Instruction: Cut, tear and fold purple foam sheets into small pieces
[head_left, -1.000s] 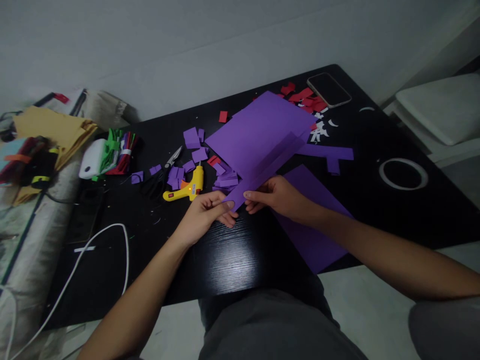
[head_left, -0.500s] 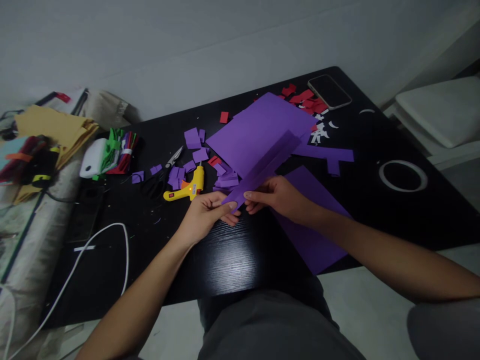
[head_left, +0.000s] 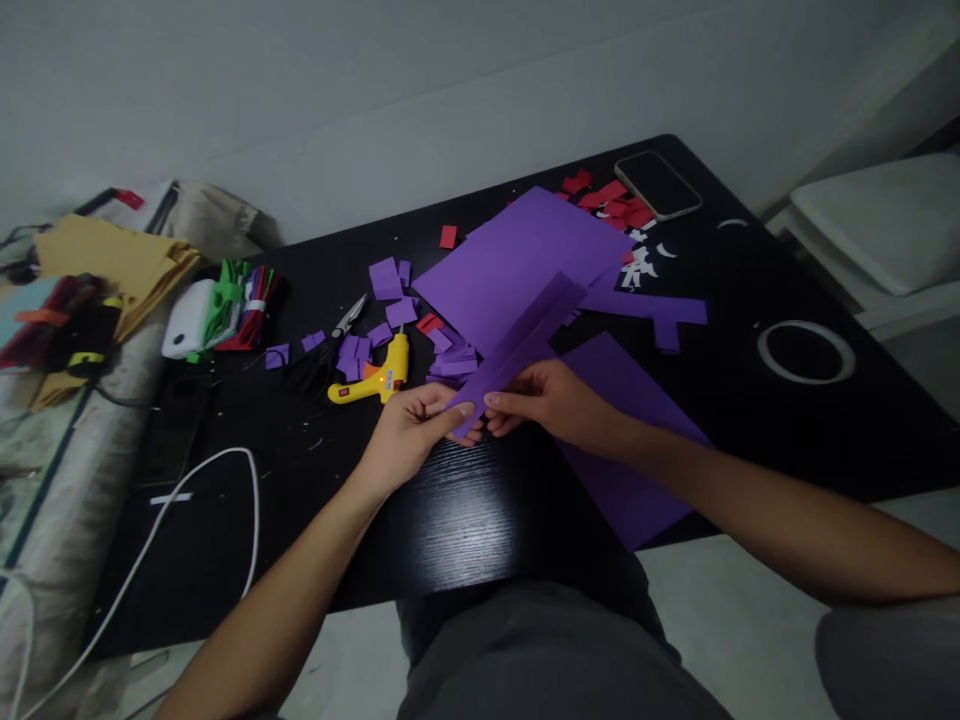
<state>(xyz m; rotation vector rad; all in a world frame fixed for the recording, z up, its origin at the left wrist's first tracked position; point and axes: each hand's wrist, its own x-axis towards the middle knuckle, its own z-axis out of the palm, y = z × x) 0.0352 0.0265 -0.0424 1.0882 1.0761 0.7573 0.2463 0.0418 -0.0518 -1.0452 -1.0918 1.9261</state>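
Observation:
A folded purple paper strip [head_left: 517,340] slants up and away from my hands above the black table. My left hand [head_left: 416,425] pinches its near end, the thumb on top. Close beside it, my right hand [head_left: 551,400] grips the strip's right edge between thumb and fingers. Behind the strip lies a large purple sheet [head_left: 525,240]. Another purple sheet [head_left: 626,430] lies partly under my right forearm. Just beyond my left hand is a yellow glue gun [head_left: 375,375], with small purple paper pieces [head_left: 454,358] around it.
Scissors [head_left: 330,345] lie left of the glue gun. Red scraps [head_left: 619,208], white scraps [head_left: 639,265] and a phone [head_left: 660,184] are at the back right. A tape ring [head_left: 806,352] sits at right. A white cable [head_left: 251,490] curves across the left, near bundled pipe cleaners [head_left: 255,305].
The strip's far end has swung slightly left and its near end tipped a little lower. Both hands keep their hold, with only a small shift of the fingers.

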